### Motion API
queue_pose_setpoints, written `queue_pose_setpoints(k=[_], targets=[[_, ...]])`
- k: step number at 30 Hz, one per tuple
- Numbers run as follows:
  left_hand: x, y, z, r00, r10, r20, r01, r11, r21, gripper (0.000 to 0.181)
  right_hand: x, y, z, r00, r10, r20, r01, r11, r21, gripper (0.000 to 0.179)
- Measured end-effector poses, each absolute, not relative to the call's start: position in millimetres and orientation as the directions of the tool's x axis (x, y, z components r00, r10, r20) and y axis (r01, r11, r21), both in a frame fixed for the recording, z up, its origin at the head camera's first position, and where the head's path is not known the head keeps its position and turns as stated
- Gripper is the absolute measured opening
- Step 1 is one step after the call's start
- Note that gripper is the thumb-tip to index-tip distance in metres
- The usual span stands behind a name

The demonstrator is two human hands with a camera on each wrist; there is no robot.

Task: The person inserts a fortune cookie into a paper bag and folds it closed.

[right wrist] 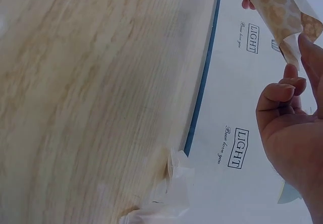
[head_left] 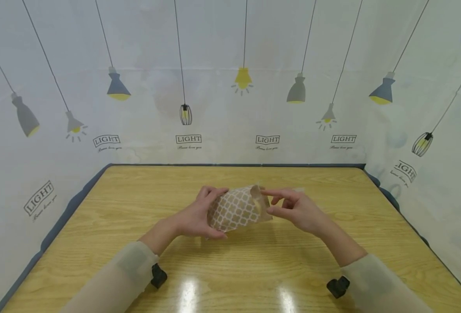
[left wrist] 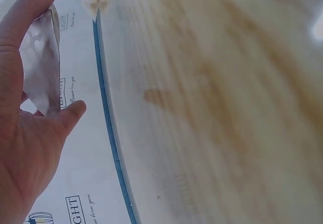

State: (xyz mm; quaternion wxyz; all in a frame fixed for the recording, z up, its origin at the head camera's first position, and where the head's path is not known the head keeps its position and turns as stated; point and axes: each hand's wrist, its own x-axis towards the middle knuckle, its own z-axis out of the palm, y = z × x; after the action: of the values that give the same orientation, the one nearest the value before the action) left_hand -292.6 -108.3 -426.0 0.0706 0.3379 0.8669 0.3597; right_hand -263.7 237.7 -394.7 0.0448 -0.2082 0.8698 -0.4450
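Note:
A brown paper bag (head_left: 236, 211) with a white lattice pattern is held just over the table, its mouth end toward the right. My left hand (head_left: 195, 213) grips the bag's left end, fingers along the far edge and thumb along the near edge. In the left wrist view the left hand (left wrist: 30, 148) spans the bag (left wrist: 43, 65). The right hand (head_left: 298, 208) is at the mouth end, index finger and thumb extended and apart, touching the paper. The right wrist view shows the right hand (right wrist: 290, 118) against the bag's folded edge (right wrist: 292, 45), other fingers curled.
Beneath the hands is a wooden table (head_left: 167, 269) with a dark blue edge. Behind it hangs a white wall cover (head_left: 214, 117) printed with lamps. Crumpled pale translucent material (right wrist: 171, 193) shows in the right wrist view. A small pale edge (head_left: 298, 190) shows behind the right hand.

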Motion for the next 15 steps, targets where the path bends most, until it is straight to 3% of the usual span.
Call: queue_pose_setpoints(k=[15], targets=[[-291.9,-105.4,-425.8,-0.760,0.641,0.106,0.525,0.510,0.681,0.125,-267.0,229.3,-404.3,-0.887,-0.438,0.148,-0.375,0.494,-0.785,0.041]])
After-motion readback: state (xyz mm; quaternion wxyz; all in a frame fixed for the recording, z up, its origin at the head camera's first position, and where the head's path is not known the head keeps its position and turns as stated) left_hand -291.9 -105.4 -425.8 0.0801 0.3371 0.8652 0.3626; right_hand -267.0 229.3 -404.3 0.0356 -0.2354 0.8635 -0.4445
